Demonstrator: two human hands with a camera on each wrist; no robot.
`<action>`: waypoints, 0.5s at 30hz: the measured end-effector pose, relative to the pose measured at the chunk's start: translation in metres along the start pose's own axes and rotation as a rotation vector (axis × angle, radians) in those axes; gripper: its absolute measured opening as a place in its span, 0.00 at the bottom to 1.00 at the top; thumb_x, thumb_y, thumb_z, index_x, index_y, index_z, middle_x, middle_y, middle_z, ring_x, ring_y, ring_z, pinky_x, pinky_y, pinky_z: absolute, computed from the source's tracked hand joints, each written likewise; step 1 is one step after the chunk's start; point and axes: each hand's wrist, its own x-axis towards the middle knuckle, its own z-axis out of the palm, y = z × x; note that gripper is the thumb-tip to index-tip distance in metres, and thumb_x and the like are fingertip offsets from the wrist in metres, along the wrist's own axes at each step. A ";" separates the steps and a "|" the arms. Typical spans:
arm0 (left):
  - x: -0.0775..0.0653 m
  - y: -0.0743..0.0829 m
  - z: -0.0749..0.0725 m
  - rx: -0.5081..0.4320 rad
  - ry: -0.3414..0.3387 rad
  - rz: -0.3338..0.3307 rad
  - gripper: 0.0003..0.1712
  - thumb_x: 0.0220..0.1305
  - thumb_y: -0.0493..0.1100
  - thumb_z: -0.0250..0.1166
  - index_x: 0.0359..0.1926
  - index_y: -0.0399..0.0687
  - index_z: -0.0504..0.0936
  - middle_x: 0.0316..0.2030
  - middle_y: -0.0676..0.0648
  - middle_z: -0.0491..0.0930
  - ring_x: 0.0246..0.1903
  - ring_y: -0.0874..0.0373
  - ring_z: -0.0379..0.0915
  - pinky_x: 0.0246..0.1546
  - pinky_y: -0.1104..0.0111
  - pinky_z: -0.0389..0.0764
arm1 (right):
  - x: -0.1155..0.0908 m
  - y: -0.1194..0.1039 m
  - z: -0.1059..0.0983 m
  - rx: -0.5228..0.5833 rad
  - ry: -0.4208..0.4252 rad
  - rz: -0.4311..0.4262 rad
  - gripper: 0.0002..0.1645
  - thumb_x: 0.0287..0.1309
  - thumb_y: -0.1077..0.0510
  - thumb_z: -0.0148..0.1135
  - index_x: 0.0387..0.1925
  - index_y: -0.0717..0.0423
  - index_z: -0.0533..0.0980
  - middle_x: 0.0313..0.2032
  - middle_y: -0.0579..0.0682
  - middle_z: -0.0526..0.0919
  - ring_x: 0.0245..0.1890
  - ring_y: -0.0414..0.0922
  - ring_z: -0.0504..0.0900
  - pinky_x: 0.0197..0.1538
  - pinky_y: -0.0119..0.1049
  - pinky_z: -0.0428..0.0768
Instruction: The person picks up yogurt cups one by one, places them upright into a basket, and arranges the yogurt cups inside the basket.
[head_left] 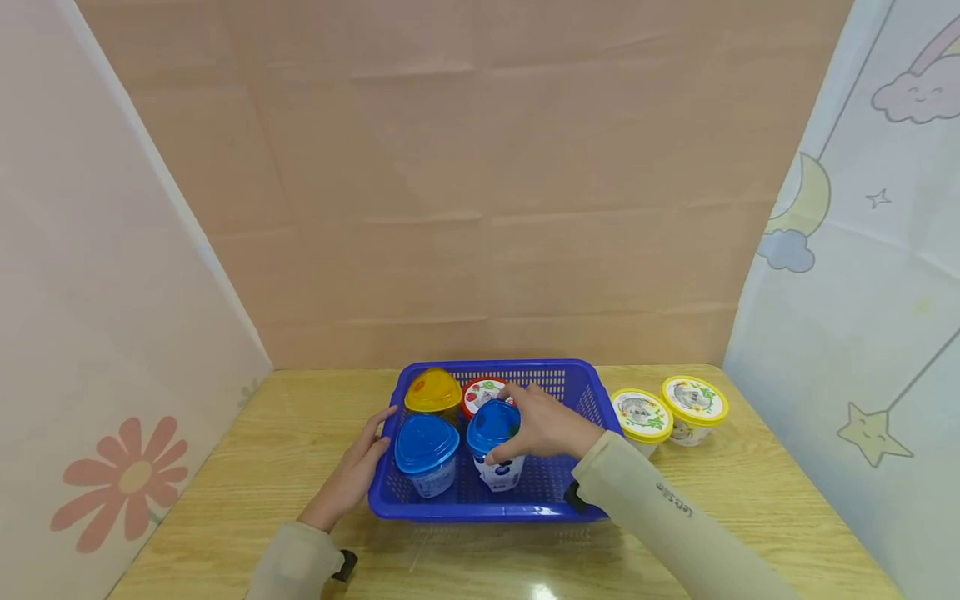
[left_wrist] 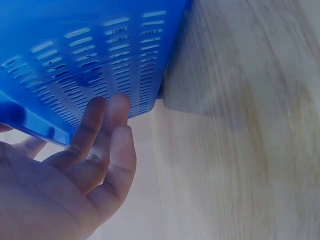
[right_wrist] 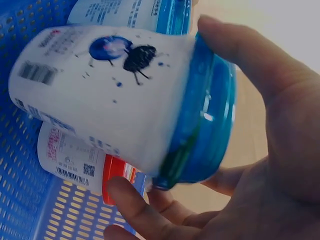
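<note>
A purple-blue plastic basket (head_left: pixel 495 510) with slotted walls stands on the table. My left hand (head_left: pixel 352 475) holds its left rim; in the left wrist view several fingers (left_wrist: pixel 122 150) lie along the outside wall, under the rim. Inside the basket, my right hand (head_left: pixel 547 423) grips a white tub (head_left: pixel 498 473) by its blue lid (right_wrist: pixel 212 115), thumb on one side and fingers on the other. Blueberry-like pictures mark this tub. To its left sits another blue-lidded tub (head_left: pixel 427 446). Behind them stand a yellow-lidded tub (head_left: pixel 433 390) and a red-lidded tub (head_left: pixel 483 392), partly hidden by the right hand.
Two tubs with yellow-rimmed, koala-printed lids stand outside the basket on the right, a nearer tub (head_left: pixel 641 415) and a farther tub (head_left: pixel 693 400). The wooden table (head_left: pixel 225 500) meets a brown backdrop (head_left: pixel 480 208) behind and printed white panels on both sides.
</note>
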 end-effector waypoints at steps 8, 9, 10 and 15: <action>0.000 -0.001 -0.001 0.020 0.031 0.007 0.25 0.80 0.52 0.45 0.74 0.68 0.59 0.52 0.43 0.77 0.52 0.49 0.76 0.55 0.46 0.79 | 0.004 0.001 -0.002 -0.080 -0.069 -0.029 0.57 0.34 0.36 0.83 0.66 0.51 0.68 0.55 0.56 0.76 0.51 0.52 0.78 0.54 0.53 0.82; 0.000 -0.002 0.000 0.016 0.033 0.006 0.25 0.80 0.52 0.45 0.74 0.69 0.59 0.52 0.43 0.77 0.51 0.49 0.76 0.55 0.47 0.79 | 0.004 0.001 -0.002 -0.084 -0.078 -0.030 0.57 0.34 0.36 0.83 0.65 0.52 0.69 0.55 0.55 0.77 0.51 0.52 0.78 0.54 0.53 0.82; 0.000 -0.002 0.000 0.013 0.033 0.005 0.25 0.80 0.52 0.45 0.74 0.69 0.59 0.52 0.44 0.77 0.51 0.49 0.76 0.55 0.47 0.79 | 0.004 0.000 -0.003 -0.091 -0.085 -0.028 0.57 0.34 0.36 0.83 0.65 0.52 0.69 0.55 0.55 0.77 0.51 0.51 0.78 0.54 0.54 0.82; -0.003 -0.005 0.000 0.004 0.028 0.013 0.25 0.80 0.55 0.45 0.74 0.69 0.59 0.54 0.43 0.77 0.53 0.49 0.76 0.55 0.45 0.78 | 0.005 -0.002 -0.002 -0.137 -0.118 -0.039 0.56 0.33 0.36 0.83 0.64 0.51 0.70 0.54 0.52 0.78 0.52 0.51 0.78 0.55 0.54 0.81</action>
